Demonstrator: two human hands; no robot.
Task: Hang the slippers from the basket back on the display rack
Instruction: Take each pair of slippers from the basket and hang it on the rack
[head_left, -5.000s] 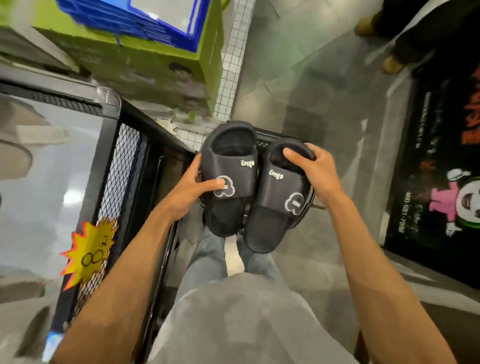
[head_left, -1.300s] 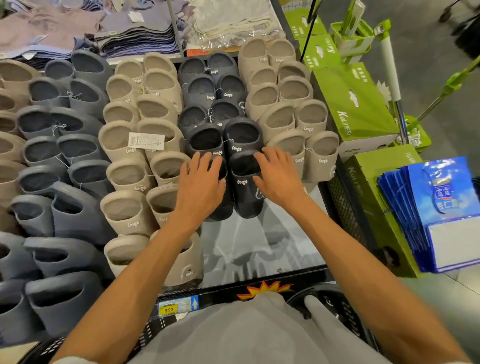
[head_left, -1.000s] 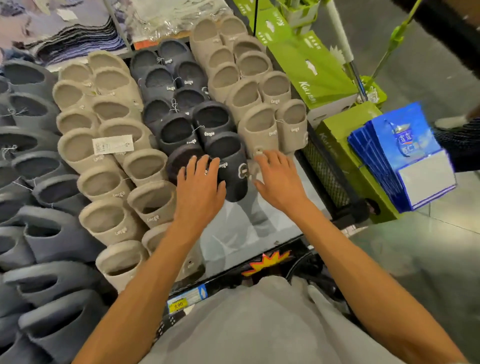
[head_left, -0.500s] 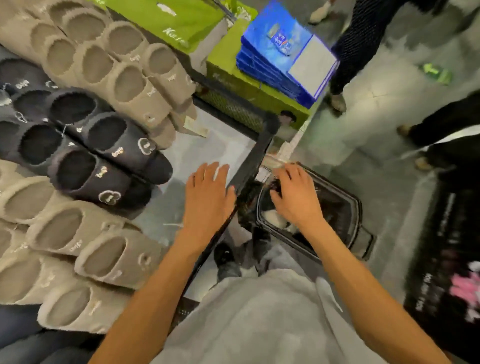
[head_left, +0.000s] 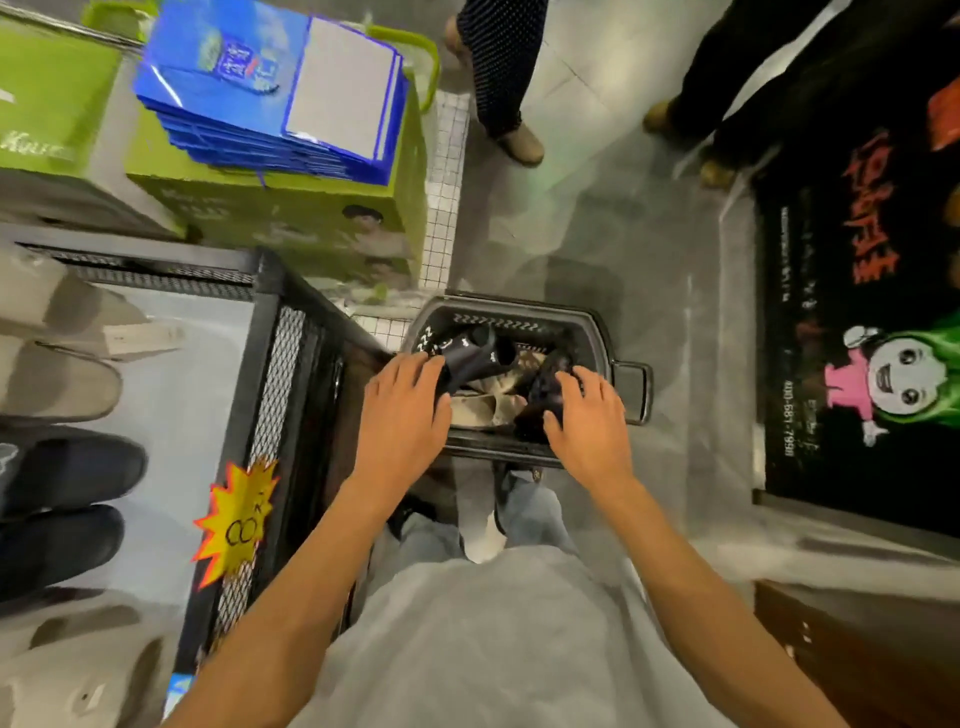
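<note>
Both hands reach into the black plastic shopping basket (head_left: 608, 332) on the grey floor beside the black mesh display rack (head_left: 270, 374). The left hand (head_left: 402, 410) lies with fingers spread on one dark navy foam slipper (head_left: 470, 353); the right hand (head_left: 589, 415) curls its fingers around another dark slipper (head_left: 545, 397). Beige slippers (head_left: 483, 405) lie beneath them.

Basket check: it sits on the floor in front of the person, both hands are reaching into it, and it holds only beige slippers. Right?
Not quite. The head view shows the basket also holds dark slippers, which the left hand and right hand are reaching for. The rest is right.
</note>
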